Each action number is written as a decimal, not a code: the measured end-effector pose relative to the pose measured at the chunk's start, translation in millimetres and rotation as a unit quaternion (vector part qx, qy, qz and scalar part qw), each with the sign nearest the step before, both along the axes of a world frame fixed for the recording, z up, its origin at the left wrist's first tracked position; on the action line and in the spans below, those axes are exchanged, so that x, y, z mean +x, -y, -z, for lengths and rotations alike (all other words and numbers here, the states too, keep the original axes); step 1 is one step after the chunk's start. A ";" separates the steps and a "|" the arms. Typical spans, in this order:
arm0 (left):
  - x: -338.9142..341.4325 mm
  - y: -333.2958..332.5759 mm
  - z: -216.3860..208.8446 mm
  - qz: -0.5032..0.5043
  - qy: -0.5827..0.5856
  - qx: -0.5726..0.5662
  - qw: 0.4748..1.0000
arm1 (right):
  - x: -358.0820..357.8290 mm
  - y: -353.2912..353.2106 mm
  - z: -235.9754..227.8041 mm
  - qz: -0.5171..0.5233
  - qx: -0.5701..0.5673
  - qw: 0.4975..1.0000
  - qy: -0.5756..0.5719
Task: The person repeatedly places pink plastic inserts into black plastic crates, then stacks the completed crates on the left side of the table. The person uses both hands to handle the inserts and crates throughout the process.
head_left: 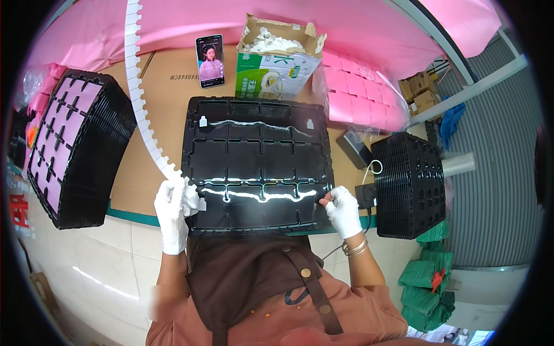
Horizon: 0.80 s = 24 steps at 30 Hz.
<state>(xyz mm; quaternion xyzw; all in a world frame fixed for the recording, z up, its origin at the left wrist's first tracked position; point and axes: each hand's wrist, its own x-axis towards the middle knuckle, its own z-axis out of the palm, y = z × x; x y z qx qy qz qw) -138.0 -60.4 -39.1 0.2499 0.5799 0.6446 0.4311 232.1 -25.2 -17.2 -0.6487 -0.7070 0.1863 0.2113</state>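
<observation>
A black plastic tray (241, 160) with moulded compartments lies in front of me. Small white stickers sit near its upper corners, the left sticker (203, 121) and the right sticker (310, 124), and another sticker (202, 204) is at its lower left. My left hand (172, 214), in a white glove, is closed on a long notched white sticker strip (136, 86) that curves up past the tray's left side. My right hand (343, 211), gloved with bare fingertips, is pinched at the tray's lower right edge; whatever it holds is hidden.
A stack of trays with pink pieces (69, 124) stands left, another black tray stack (408, 184) right. Behind are a phone (209, 61), a carton (268, 75) of white scraps and bagged pink pieces (363, 95). A black box (355, 149) and white cable (376, 167) lie right.
</observation>
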 end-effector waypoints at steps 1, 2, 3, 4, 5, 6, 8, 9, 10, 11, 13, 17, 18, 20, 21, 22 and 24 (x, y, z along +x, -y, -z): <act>1.7 0.2 1.5 -0.008 -0.010 0.005 1.000 | 2.1 -7.1 -2.2 0.004 -0.026 0.999 -0.020; 2.2 1.3 0.4 -0.007 -0.003 -0.004 1.000 | 4.4 -15.3 -4.5 0.008 -0.053 0.998 -0.039; 2.5 0.9 -3.5 -0.005 0.005 -0.009 1.000 | 5.8 -25.3 -8.2 0.012 -0.076 0.995 -0.059; 2.3 0.4 -6.4 -0.005 0.012 -0.013 1.000 | 4.3 -39.5 -7.4 0.001 -0.033 0.994 -0.102; 1.1 0.6 -6.3 -0.010 0.005 -0.012 1.000 | -0.4 -55.9 -13.1 -0.031 0.022 0.995 -0.095; -1.6 2.1 -6.0 -0.017 -0.004 -0.013 1.000 | -9.3 -76.0 -23.1 -0.078 0.072 0.993 -0.059; -12.9 3.6 -4.8 -0.028 -0.036 -0.007 0.999 | -17.8 -119.6 -23.8 -0.102 0.112 0.988 -0.041; -24.5 5.3 -2.9 -0.036 -0.061 -0.001 0.998 | -18.8 -144.6 -14.9 -0.118 0.164 0.979 -0.019; -32.4 6.3 -3.2 -0.048 -0.086 0.004 0.995 | -20.5 -167.0 -5.7 -0.088 0.118 0.989 -0.020; -37.3 6.8 -16.0 -0.080 -0.107 0.019 0.991 | -20.8 -186.1 3.2 -0.058 0.073 0.995 -0.020; -64.2 12.8 -15.7 -0.122 -0.120 0.038 0.984 | -17.8 -215.1 18.3 -0.079 0.032 0.996 0.025; -96.4 30.1 -10.1 -0.171 -0.113 0.052 0.977 | -15.8 -237.4 18.0 -0.157 -0.012 0.980 0.122; -96.1 32.0 -7.7 -0.174 -0.112 0.044 0.977 | -17.6 -237.1 15.3 -0.171 -0.005 0.977 0.129; -93.5 31.1 -2.5 -0.176 -0.109 0.029 0.978 | -23.7 -235.7 10.7 -0.197 0.007 0.967 0.163; -82.5 24.8 -3.3 -0.180 -0.119 0.045 0.975 | -26.4 -233.5 7.2 -0.209 0.015 0.961 0.182; -75.7 21.1 -2.2 -0.158 -0.119 0.034 0.980 | -29.2 -229.5 4.0 -0.210 0.026 0.959 0.188; -55.6 11.4 -2.7 -0.126 -0.122 0.035 0.984 | -27.1 -229.5 5.7 -0.214 0.029 0.958 0.187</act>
